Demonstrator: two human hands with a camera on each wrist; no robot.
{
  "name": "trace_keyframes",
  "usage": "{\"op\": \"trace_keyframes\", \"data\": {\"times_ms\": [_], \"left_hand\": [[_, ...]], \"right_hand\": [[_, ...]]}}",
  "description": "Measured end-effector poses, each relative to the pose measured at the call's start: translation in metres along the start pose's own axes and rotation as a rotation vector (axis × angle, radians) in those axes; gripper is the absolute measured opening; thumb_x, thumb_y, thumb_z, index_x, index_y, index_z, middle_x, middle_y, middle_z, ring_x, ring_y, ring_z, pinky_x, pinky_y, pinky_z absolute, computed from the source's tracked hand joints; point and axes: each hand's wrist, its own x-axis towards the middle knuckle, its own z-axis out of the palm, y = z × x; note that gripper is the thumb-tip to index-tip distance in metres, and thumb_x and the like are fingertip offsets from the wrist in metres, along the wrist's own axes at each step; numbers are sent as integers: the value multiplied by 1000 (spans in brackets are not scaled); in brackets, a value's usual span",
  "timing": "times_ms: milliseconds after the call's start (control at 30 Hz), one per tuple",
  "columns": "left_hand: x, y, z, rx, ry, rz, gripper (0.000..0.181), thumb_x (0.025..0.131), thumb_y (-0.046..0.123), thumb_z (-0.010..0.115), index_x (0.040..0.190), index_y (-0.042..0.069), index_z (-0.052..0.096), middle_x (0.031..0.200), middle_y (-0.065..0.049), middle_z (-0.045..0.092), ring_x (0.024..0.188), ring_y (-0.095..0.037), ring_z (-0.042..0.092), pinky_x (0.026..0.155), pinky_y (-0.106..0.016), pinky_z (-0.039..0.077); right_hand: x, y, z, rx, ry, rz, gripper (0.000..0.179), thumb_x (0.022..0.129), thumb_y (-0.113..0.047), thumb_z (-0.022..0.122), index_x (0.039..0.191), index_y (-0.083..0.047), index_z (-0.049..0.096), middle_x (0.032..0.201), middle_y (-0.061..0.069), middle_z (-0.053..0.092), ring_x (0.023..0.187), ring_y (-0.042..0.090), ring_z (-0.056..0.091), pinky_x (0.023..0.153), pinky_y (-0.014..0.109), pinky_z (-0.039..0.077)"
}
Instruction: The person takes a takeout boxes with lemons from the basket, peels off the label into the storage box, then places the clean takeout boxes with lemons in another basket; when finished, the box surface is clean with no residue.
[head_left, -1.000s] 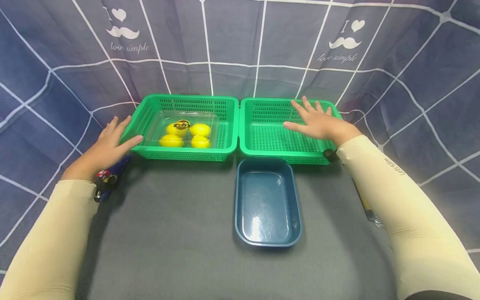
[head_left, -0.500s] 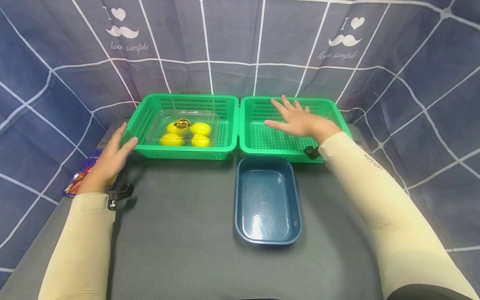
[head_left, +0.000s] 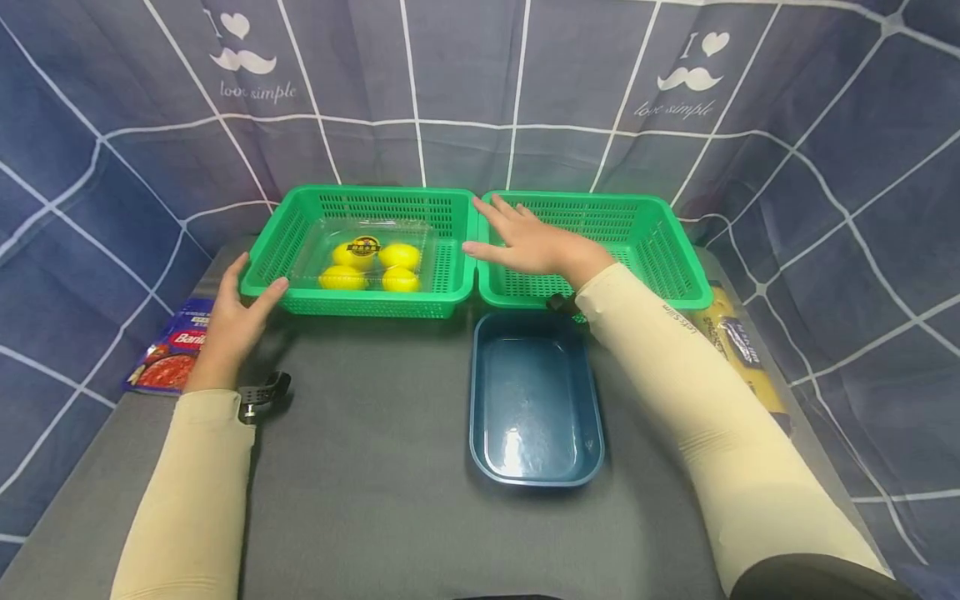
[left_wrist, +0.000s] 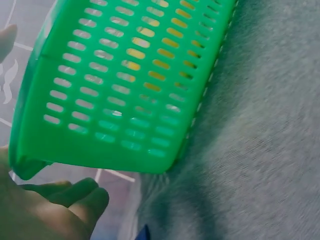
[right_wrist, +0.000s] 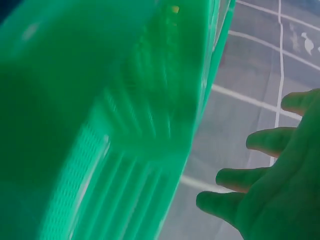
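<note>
In the head view, a green basket (head_left: 360, 307) on the left holds a clear plastic box (head_left: 311, 250) with several yellow lemons (head_left: 400, 257) inside. My left hand (head_left: 238, 321) is at this basket's left front corner, thumb and fingers spread around the rim; firm contact cannot be made out. The left wrist view shows the basket's perforated side (left_wrist: 120, 90) with fingers (left_wrist: 87, 205) beside its corner. My right hand (head_left: 536, 244) hovers with spread fingers over the left end of a second green basket (head_left: 667, 250), its fingertips near where the two baskets meet. It holds nothing.
A dark blue rectangular tub (head_left: 536, 400) stands in front of the right basket. A blue and red food packet (head_left: 172, 350) lies by my left wrist. At the right, a yellow pasta packet (head_left: 738, 350) lies beyond my forearm. A checked curtain (head_left: 465, 83) rises behind.
My right hand has swept left over the right basket toward the left one, uncovering the pasta packet. My left forearm has shifted right, with the hand staying by the left basket's corner.
</note>
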Motion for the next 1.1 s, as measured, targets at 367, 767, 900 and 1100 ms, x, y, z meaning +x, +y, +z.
{"op": "trace_keyframes", "data": {"times_ms": [367, 767, 900, 1100], "left_hand": [[0, -4, 14, -87, 50, -7, 96, 101, 51, 67, 171, 19, 8, 168, -21, 24, 147, -32, 31, 124, -38, 19], [-3, 3, 21, -264, 53, -49, 94, 102, 37, 71, 169, 21, 8, 167, -19, 24, 149, -28, 34, 119, -29, 30], [-8, 9, 21, -275, 56, -55, 94, 102, 35, 72, 169, 19, 9, 167, -19, 25, 149, -28, 34, 118, -28, 31], [-6, 6, 21, -283, 70, -47, 92, 101, 35, 72, 169, 20, 11, 167, -19, 26, 149, -28, 34, 118, -26, 31]], "right_hand": [[38, -45, 22, 78, 8, -85, 95, 97, -84, 35, 169, -37, -5, 174, -1, -13, 158, 26, -7, 125, 55, 5], [66, -76, 48, 150, -7, -95, 101, 96, -84, 36, 171, -25, 1, 176, 3, -3, 158, 16, -2, 126, 45, 8], [75, -77, 56, 177, 18, -100, 101, 100, -78, 40, 171, -14, 7, 176, 6, 5, 158, 17, 5, 125, 35, 11], [84, -83, 66, 235, 48, -28, 100, 100, -73, 49, 170, -12, 11, 175, 10, 10, 159, 23, 9, 125, 40, 14]]}}
